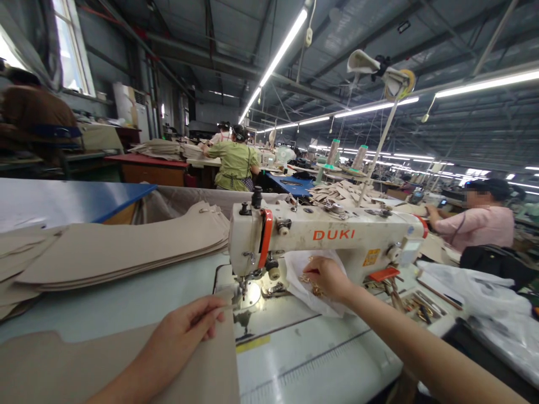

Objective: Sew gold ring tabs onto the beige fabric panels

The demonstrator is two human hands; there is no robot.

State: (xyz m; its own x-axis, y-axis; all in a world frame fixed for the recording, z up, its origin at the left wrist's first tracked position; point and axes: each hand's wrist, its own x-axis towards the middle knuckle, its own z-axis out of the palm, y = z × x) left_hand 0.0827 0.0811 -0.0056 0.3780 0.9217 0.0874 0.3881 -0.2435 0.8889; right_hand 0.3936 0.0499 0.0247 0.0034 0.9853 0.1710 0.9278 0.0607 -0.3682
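Observation:
My left hand (185, 331) is closed, thumb and fingers pinching a thin beige strip (229, 306) just left of the needle area. Beneath that hand lies a large flat beige panel (206, 370) on the machine bed. Under the arm of the white sewing machine (295, 230), my right hand (330, 279) reaches into an open white plastic bag (297, 280). Small gold-coloured metal pieces (316, 290) lie in the bag. The right fingertips are drawn together among these pieces; what they grip is hidden. A lamp lights the needle plate (252, 293).
A stack of cut beige panels (126, 247) lies behind at left, beside a blue-topped table (76, 196). Right of the machine are a tray of small tools (421, 308) and clear plastic bags (484, 297). Co-workers sit ahead (236, 160) and at right (484, 216).

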